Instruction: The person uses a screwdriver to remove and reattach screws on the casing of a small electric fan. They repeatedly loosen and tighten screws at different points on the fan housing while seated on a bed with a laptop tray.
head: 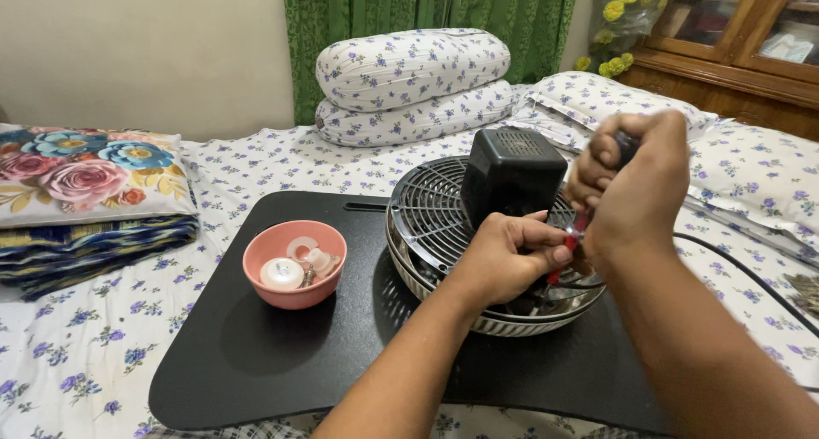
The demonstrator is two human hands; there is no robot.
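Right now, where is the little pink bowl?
In the head view, the pink bowl sits on the left part of the black tray, just left of the fan and the left hand.
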